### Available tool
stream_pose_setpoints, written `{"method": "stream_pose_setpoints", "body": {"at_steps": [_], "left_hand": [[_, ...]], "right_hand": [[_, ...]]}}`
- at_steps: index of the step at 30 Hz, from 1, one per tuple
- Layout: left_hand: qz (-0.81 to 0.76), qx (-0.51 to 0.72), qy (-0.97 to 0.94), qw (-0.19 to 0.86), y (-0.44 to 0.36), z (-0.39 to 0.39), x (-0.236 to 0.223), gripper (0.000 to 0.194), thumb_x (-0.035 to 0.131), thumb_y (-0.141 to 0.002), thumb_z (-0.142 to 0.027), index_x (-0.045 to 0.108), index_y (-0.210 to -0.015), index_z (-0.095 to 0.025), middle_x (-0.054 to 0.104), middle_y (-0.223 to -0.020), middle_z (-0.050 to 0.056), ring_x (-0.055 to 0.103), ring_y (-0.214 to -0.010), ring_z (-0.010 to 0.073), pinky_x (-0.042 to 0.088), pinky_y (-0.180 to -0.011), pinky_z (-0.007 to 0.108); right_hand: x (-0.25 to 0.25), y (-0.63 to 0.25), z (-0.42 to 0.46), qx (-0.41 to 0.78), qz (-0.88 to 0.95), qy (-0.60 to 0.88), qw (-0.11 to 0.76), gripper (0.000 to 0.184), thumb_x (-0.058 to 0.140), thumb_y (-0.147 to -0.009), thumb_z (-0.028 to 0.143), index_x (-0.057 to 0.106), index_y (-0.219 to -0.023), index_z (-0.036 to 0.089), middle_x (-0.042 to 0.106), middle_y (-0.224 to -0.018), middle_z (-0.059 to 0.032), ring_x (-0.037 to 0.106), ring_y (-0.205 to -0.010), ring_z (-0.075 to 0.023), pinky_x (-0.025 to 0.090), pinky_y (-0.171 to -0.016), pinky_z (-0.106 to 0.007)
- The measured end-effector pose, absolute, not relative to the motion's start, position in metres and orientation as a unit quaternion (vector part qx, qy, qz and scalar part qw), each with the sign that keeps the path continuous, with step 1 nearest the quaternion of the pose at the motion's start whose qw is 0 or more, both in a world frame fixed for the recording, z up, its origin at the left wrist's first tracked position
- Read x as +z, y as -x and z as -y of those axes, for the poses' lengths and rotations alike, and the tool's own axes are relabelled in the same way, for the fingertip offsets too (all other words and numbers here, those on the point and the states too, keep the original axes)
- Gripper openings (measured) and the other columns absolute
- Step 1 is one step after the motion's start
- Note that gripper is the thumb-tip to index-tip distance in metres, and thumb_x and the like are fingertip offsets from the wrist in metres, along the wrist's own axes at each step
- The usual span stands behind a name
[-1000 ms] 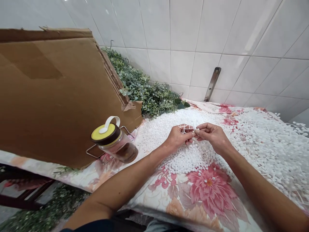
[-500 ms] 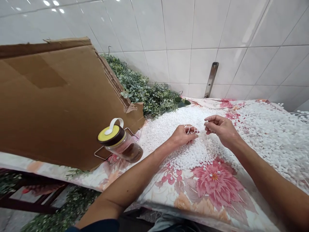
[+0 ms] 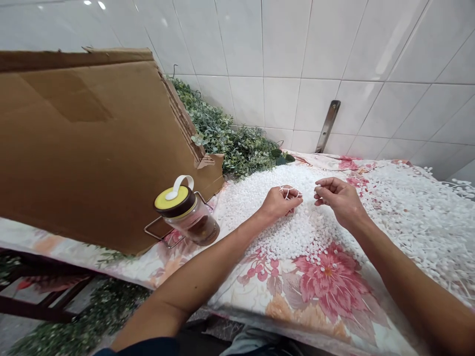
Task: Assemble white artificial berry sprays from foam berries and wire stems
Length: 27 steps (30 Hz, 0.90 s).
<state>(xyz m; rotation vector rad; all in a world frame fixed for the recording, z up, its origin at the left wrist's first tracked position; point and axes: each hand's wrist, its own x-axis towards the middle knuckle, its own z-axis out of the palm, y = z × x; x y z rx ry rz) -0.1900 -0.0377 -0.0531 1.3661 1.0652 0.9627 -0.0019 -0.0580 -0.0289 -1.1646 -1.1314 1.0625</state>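
Note:
My left hand [image 3: 282, 202] is closed on a thin white branched plastic stem [image 3: 290, 192], whose prongs stick up past the fingers. Just to its right, my right hand [image 3: 338, 198] pinches a small white bead [image 3: 318, 186] between thumb and forefinger. A small gap separates the two hands. Beneath them spreads a wide heap of small white beads [image 3: 247, 202]. On the right lies a second pile, of white branched stems [image 3: 426, 222].
A lidded drink bottle [image 3: 200, 225] stands left of my left forearm, near a bent wire stand [image 3: 154, 230]. A large cardboard sheet [image 3: 92, 163] leans behind it. Artificial greenery [image 3: 252, 148] lies against the tiled wall [image 3: 282, 44]. A floral cloth [image 3: 252, 296] covers the table.
The view has shifted slightly. My left hand has drawn a little left, away from the right hand, still with the stem. My right hand keeps its pinch.

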Motion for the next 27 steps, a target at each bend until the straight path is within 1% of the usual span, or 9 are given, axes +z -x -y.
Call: {"method": "stream_pose_setpoints", "body": {"at_steps": [3, 5, 8, 11, 14, 17, 20, 23, 27], "left_hand": [[-0.485, 0.414, -0.641, 0.428, 0.19, 0.038, -0.058, 0.014, 0.071, -0.074, -0.022, 0.07, -0.087, -0.016, 0.065, -0.071, -0.001, 0.054, -0.058, 0.0098, 0.042, -0.057, 0.023], [-0.484, 0.408, -0.684, 0.362, 0.191, 0.04, -0.06, 0.014, 0.067, -0.075, -0.017, 0.072, -0.089, -0.016, 0.067, -0.074, -0.001, 0.057, -0.064, 0.0108, 0.043, -0.063, 0.024], [-0.464, 0.404, -0.717, 0.328, 0.191, 0.044, -0.061, 0.016, 0.062, -0.078, -0.015, 0.072, -0.089, -0.017, 0.067, -0.075, -0.001, 0.058, -0.068, 0.0111, 0.044, -0.068, 0.023], [-0.454, 0.422, -0.696, 0.361, 0.19, 0.043, -0.061, 0.012, 0.065, -0.079, -0.019, 0.07, -0.089, -0.017, 0.064, -0.073, -0.002, 0.057, -0.065, 0.0103, 0.044, -0.064, 0.022], [-0.458, 0.428, -0.633, 0.454, 0.19, 0.039, -0.061, 0.016, 0.07, -0.078, -0.023, 0.068, -0.092, -0.016, 0.06, -0.069, -0.003, 0.056, -0.055, 0.0088, 0.043, -0.054, 0.021], [-0.445, 0.419, -0.592, 0.526, 0.192, 0.035, -0.061, 0.013, 0.071, -0.078, -0.02, 0.067, -0.09, -0.015, 0.059, -0.068, -0.003, 0.054, -0.048, 0.0082, 0.042, -0.044, 0.021], [-0.432, 0.419, -0.581, 0.548, 0.194, 0.032, -0.058, 0.007, 0.072, -0.078, -0.017, 0.069, -0.084, -0.013, 0.06, -0.065, -0.002, 0.054, -0.048, 0.0081, 0.045, -0.044, 0.021], [-0.433, 0.421, -0.565, 0.562, 0.196, 0.031, -0.055, 0.005, 0.073, -0.079, -0.014, 0.071, -0.083, -0.011, 0.06, -0.061, -0.002, 0.056, -0.049, 0.0086, 0.048, -0.045, 0.021], [-0.421, 0.42, -0.554, 0.582, 0.195, 0.032, -0.051, 0.008, 0.073, -0.08, -0.016, 0.072, -0.085, -0.01, 0.063, -0.067, 0.0, 0.058, -0.052, 0.0091, 0.049, -0.045, 0.021]], "right_hand": [[-0.028, 0.001, 0.057, 0.434, 0.482, 0.496, 0.577, 0.031, 0.088, -0.065, 0.033, 0.072, -0.087, 0.018, 0.068, -0.068, -0.0002, 0.064, -0.062, -0.0149, 0.06, -0.057, -0.03], [-0.027, 0.003, 0.058, 0.421, 0.491, 0.491, 0.583, 0.03, 0.087, -0.068, 0.033, 0.071, -0.088, 0.018, 0.068, -0.07, -0.0002, 0.065, -0.063, -0.0146, 0.06, -0.057, -0.03], [-0.024, 0.007, 0.06, 0.416, 0.503, 0.479, 0.587, 0.031, 0.086, -0.07, 0.035, 0.071, -0.091, 0.018, 0.069, -0.073, -0.001, 0.067, -0.066, -0.0157, 0.062, -0.059, -0.031], [-0.022, 0.011, 0.062, 0.429, 0.502, 0.466, 0.588, 0.033, 0.087, -0.07, 0.038, 0.07, -0.091, 0.018, 0.069, -0.077, -0.0016, 0.07, -0.07, -0.0177, 0.063, -0.06, -0.033], [-0.02, 0.009, 0.062, 0.425, 0.495, 0.45, 0.61, 0.032, 0.087, -0.072, 0.038, 0.07, -0.092, 0.02, 0.068, -0.078, -0.0009, 0.071, -0.073, -0.0185, 0.065, -0.064, -0.035], [-0.017, 0.0, 0.058, 0.396, 0.488, 0.44, 0.642, 0.029, 0.086, -0.073, 0.034, 0.069, -0.093, 0.021, 0.067, -0.079, -0.0001, 0.071, -0.076, -0.0181, 0.066, -0.068, -0.036], [-0.016, -0.013, 0.05, 0.361, 0.476, 0.448, 0.666, 0.026, 0.085, -0.073, 0.032, 0.069, -0.092, 0.022, 0.066, -0.081, 0.0001, 0.071, -0.077, -0.0176, 0.066, -0.069, -0.036], [-0.017, -0.026, 0.041, 0.344, 0.455, 0.464, 0.678, 0.027, 0.085, -0.071, 0.033, 0.068, -0.091, 0.022, 0.065, -0.081, 0.0003, 0.073, -0.077, -0.0181, 0.067, -0.069, -0.035], [-0.022, -0.029, 0.037, 0.364, 0.446, 0.472, 0.668, 0.032, 0.087, -0.069, 0.035, 0.066, -0.089, 0.021, 0.064, -0.078, 0.0009, 0.074, -0.075, -0.019, 0.067, -0.071, -0.037]]}}
